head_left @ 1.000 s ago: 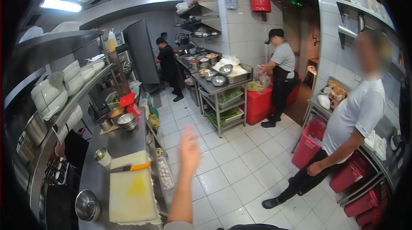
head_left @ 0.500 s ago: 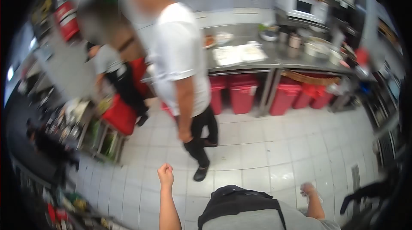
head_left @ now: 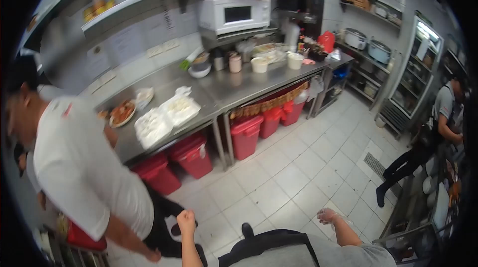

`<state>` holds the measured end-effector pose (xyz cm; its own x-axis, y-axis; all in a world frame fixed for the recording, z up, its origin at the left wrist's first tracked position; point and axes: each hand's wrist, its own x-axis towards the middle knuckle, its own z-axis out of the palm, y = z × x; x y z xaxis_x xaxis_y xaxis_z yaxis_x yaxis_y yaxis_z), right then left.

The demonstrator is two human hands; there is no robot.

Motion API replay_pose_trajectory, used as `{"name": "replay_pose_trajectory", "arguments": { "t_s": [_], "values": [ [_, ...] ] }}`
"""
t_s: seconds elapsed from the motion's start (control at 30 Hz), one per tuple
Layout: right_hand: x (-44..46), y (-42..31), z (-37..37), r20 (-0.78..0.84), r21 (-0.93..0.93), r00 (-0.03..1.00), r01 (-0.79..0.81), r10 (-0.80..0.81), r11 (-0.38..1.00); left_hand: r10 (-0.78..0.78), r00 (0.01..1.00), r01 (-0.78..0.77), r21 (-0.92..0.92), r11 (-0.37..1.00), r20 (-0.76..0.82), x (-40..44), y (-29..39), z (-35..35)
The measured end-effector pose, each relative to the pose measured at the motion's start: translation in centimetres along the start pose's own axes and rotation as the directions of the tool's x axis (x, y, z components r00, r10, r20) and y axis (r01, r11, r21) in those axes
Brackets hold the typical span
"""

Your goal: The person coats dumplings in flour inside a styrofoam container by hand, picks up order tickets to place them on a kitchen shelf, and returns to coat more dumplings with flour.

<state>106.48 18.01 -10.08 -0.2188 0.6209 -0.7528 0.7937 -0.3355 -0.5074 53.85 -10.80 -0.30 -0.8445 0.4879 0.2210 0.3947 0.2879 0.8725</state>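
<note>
My left hand [head_left: 186,223] is raised at the lower middle, closed in a fist over the tiled floor, with nothing visible in it. The white-shirted person [head_left: 84,167] stands close on its left. Further right, my right hand [head_left: 327,215] hangs over the floor, fingers loosely curved and partly apart. Clear thin plastic, apparently a glove, shows around that hand and wrist. No object is visible in its fingers. Neither hand touches the steel counter [head_left: 206,93] ahead, where open white foam boxes [head_left: 169,117] and a plate of food [head_left: 122,112] lie.
A white microwave [head_left: 235,14] sits above the counter. Lidded red bins [head_left: 246,136] stand beneath. Rice cookers [head_left: 379,51] are on the right-hand shelf, beside a glass-door fridge [head_left: 416,68]. Another person [head_left: 440,112] works at the right edge, near a floor drain [head_left: 374,164].
The view has swung right from the prep counter with the cutting board to the microwave counter. My left hand has gone from raised with fingers extended to a fist. My right hand has come into view.
</note>
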Motion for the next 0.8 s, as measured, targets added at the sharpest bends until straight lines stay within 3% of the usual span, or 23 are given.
{"name": "replay_pose_trajectory", "arguments": {
  "t_s": [0.07, 0.1, 0.13, 0.2, 0.27, 0.33, 0.4, 0.53, 0.57, 0.63, 0.67, 0.77, 0.8],
  "values": [
    [0.0, -0.9, -3.1, -0.063, -0.029, 0.997, -0.049, 0.047, 0.998, -0.034, 0.999, 0.034, -0.023, 0.999, 0.020, 3.6, -1.3, 4.3],
    [0.6, -1.0, -4.1, -0.149, 0.049, 0.987, -0.057, 0.064, 0.997, -0.080, 0.996, 0.082, -0.049, 0.995, 0.048, 5.7, -1.7, 6.6],
    [1.1, -0.8, -5.4, -0.234, 0.125, 0.968, -0.064, 0.093, 0.990, 0.154, 0.987, -0.158, 0.072, 0.985, 0.056, 7.9, -1.6, 8.8],
    [0.9, -0.3, -7.0, -0.368, 0.309, 0.917, -0.037, 0.156, 0.950, 0.464, 0.881, -0.471, 0.089, 0.878, 0.089, 12.2, 0.0, 14.4],
    [0.4, 1.2, -7.7, -0.376, 0.396, 0.898, -0.067, 0.228, 0.916, 0.642, 0.752, -0.654, 0.046, 0.755, 0.148, 15.8, 3.2, 20.0],
    [0.3, 3.9, -7.5, -0.356, 0.466, 0.882, -0.117, 0.307, 0.877, 0.555, 0.764, -0.514, -0.209, 0.832, 0.329, 19.2, 7.0, 25.3],
    [0.2, 6.4, -7.4, -0.299, 0.509, 0.858, -0.226, 0.417, 0.831, 0.311, 0.708, 0.020, -0.459, 0.888, 0.634, 22.0, 10.8, 31.0],
    [1.0, 10.4, -9.3, -0.119, 0.523, 0.766, -0.492, 0.631, 0.696, 0.357, 0.678, 0.174, -0.613, 0.771, 0.642, 24.5, 17.1, 43.3],
    [2.5, 10.5, -10.6, -0.106, 0.542, 0.760, -0.497, 0.641, 0.678, 0.319, 0.645, 0.299, -0.614, 0.731, 0.694, 24.5, 18.0, 45.7],
    [5.7, 9.8, -14.6, -0.115, 0.606, 0.775, -0.441, 0.622, 0.661, 0.270, 0.566, 0.530, -0.595, 0.605, 0.779, 24.7, 21.0, 51.0],
    [7.3, 8.9, -16.9, -0.138, 0.636, 0.788, -0.393, 0.600, 0.663, 0.224, 0.564, 0.551, -0.564, 0.615, 0.795, 24.4, 22.0, 53.8],
    [13.3, 6.1, -24.7, -0.226, 0.682, 0.826, -0.244, 0.517, 0.689, 0.230, 0.392, 0.584, -0.434, 0.686, 0.891, 26.3, 24.9, 61.0],
    [15.4, 5.0, -27.1, -0.195, 0.724, 0.825, -0.244, 0.530, 0.645, 0.213, 0.376, 0.538, -0.399, 0.742, 0.902, 26.6, 26.4, 62.8]
  ]
}}
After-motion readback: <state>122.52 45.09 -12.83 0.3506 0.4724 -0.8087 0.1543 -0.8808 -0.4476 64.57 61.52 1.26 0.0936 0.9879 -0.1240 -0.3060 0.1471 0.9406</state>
